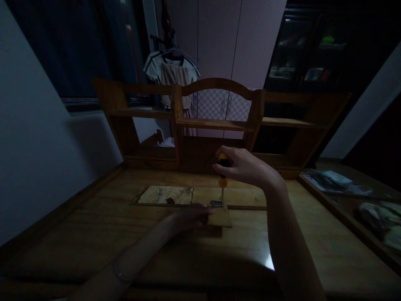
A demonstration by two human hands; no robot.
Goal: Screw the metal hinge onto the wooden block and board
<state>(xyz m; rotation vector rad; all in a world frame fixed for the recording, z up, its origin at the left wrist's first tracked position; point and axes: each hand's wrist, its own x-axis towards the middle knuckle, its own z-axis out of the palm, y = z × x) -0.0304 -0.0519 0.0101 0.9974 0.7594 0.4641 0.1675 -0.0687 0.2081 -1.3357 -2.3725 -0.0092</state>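
- Nearest the camera, the right forearm point(285, 238) and the left forearm point(140, 251), the latter with a thin bracelet point(120, 265) on it, reached forward over the wooden bench point(150, 259).
- From the head view, the small wooden piece point(221, 218) was pale, flat and four-sided, its near edge wider than its far one. It was just in front of the long board point(244, 197), near the middle of the bench, with a dark shadow below it.
- At its far edge sat a small grey metal fitting point(216, 203); its finer detail was too dim to make out.
- Over that fitting stood the screwdriver point(222, 183), nearly upright, with a yellow and black handle and a slim metal shaft. Its tip met the fitting's right end, though whether it sat in a screw could not be told.
- The fingers of the right hand point(242, 164) were curled around the handle, closed on it from above.
- The fingers of the left hand point(194, 215) pinched the piece by its left edge, the thumb on top.
- The long board lay crosswise, its left part rough and dark-stained, its right part plain.
- Beyond it stood a wooden shelf unit point(216, 123).
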